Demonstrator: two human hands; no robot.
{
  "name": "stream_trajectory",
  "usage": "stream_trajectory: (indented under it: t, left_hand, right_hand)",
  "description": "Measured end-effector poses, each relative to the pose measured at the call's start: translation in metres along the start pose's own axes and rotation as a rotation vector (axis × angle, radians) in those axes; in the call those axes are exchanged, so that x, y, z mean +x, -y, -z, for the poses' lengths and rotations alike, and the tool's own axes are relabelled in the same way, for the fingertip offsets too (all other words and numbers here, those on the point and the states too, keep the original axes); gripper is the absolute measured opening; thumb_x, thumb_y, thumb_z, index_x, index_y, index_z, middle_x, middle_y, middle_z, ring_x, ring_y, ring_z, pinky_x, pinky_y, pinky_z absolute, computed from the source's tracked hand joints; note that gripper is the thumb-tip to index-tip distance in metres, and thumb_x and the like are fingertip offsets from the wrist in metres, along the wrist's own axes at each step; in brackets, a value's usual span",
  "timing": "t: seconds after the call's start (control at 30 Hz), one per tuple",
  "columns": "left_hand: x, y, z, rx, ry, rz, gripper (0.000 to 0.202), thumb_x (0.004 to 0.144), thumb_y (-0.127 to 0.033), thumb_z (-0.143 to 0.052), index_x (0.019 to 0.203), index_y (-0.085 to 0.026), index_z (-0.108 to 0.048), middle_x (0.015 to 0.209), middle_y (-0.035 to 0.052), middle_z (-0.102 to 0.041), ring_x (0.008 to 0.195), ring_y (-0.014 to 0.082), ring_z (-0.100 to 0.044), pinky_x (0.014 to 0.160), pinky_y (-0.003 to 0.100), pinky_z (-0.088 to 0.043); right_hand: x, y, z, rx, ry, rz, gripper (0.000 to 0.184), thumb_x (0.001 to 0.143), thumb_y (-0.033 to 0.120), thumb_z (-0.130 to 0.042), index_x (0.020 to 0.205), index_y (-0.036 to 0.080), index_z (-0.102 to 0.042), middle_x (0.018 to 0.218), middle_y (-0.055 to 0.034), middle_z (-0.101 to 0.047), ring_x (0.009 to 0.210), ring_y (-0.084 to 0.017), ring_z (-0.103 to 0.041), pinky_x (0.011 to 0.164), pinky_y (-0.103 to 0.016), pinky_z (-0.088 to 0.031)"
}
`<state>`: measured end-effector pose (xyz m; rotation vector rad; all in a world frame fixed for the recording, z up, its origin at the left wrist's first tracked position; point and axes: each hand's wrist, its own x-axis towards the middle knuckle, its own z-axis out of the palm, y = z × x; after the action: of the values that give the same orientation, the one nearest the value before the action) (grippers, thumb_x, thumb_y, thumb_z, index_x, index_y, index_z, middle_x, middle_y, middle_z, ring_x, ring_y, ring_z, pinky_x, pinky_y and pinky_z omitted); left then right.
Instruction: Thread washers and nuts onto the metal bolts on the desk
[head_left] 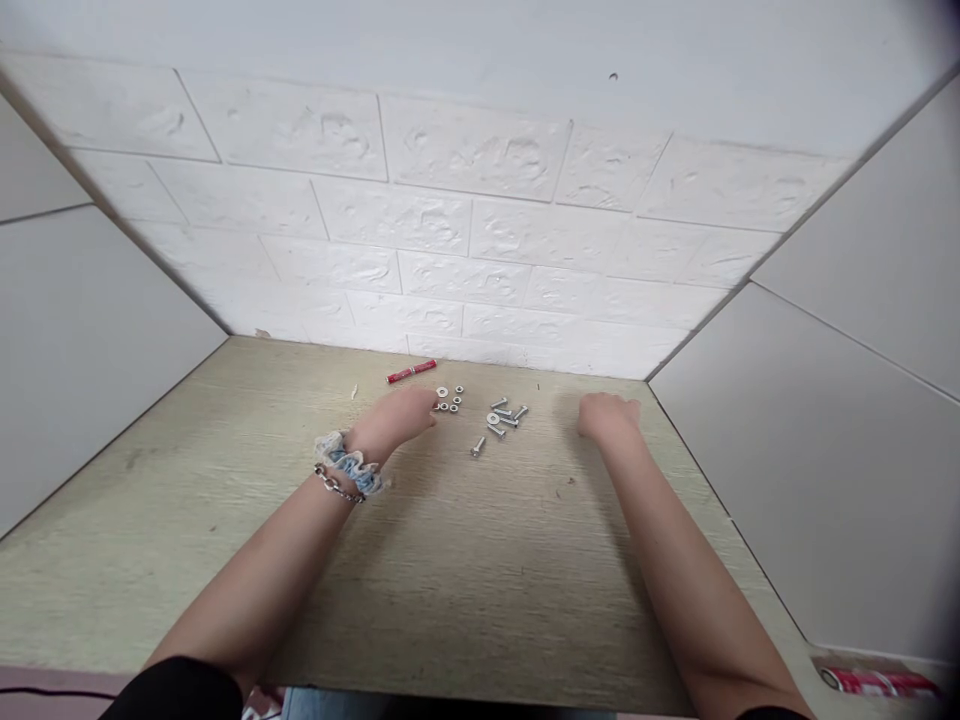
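My left hand point(397, 417) reaches forward over the wooden table point(465, 560), fingers curled, its tips right beside a small group of nuts and washers point(449, 399). Whether it pinches one is hidden. Its wrist wears a blue scrunchie and a chain bracelet. Several silver bolts point(504, 417) lie just right of the nuts, one bolt point(478, 446) apart and nearer to me. My right hand point(607, 416) rests on the table to the right of the bolts, fingers curled under, with nothing visible in it. A red pen-like stick point(411, 372) lies behind the nuts near the wall.
A white brick-pattern wall point(465, 230) closes the back of the table, with grey panels on both sides. A red object point(877, 682) lies at the bottom right beyond the table's corner.
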<state>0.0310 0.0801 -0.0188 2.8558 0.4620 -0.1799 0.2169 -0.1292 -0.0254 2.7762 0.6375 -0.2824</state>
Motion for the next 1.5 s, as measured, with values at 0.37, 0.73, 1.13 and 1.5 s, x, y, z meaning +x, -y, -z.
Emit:
stream_trajectory:
  t: [0.37, 0.73, 1.13, 1.5]
  left_hand:
    - [-0.006, -0.002, 0.009, 0.121, -0.060, 0.099, 0.028, 0.081, -0.015, -0.036, 0.087, -0.015, -0.063, 0.085, 0.0139, -0.066, 0.083, 0.0259, -0.062, 0.071, 0.035, -0.045]
    - [-0.006, -0.004, 0.008, 0.162, -0.043, 0.156, 0.022, 0.079, -0.016, -0.043, 0.087, -0.016, -0.063, 0.088, 0.0121, -0.066, 0.085, 0.0252, -0.062, 0.073, 0.034, -0.047]
    - [0.007, 0.008, -0.004, 0.119, 0.019, 0.117, 0.018, 0.070, -0.018, -0.053, 0.084, -0.017, -0.063, 0.087, 0.0104, -0.066, 0.090, 0.0262, -0.060, 0.077, 0.034, -0.045]
    - [0.020, 0.022, -0.011, 0.059, 0.082, 0.139, 0.007, 0.062, -0.015, -0.057, 0.067, -0.016, -0.063, 0.072, 0.0074, -0.065, 0.070, 0.0214, -0.061, 0.060, 0.027, -0.040]
  right_hand:
    - [-0.031, 0.045, 0.011, 0.382, -0.242, 0.871, 0.025, 0.085, 0.029, -0.045, 0.096, 0.019, -0.065, 0.099, -0.0057, -0.063, 0.091, -0.017, -0.057, 0.078, -0.027, -0.040]
    - [-0.025, 0.063, -0.016, 0.316, -0.147, 0.864, 0.021, 0.078, 0.014, -0.047, 0.092, 0.018, -0.062, 0.094, -0.0054, -0.063, 0.085, -0.016, -0.056, 0.068, -0.023, -0.037]
    - [-0.026, 0.062, -0.016, 0.408, -0.222, 0.844, 0.035, 0.075, 0.003, -0.040, 0.101, 0.017, -0.059, 0.101, -0.0064, -0.061, 0.088, -0.017, -0.055, 0.072, -0.024, -0.037]
    - [-0.034, 0.063, -0.009, 0.427, -0.235, 0.867, 0.037, 0.076, 0.002, -0.038, 0.104, 0.017, -0.058, 0.102, -0.0065, -0.060, 0.090, -0.017, -0.055, 0.076, -0.025, -0.038]
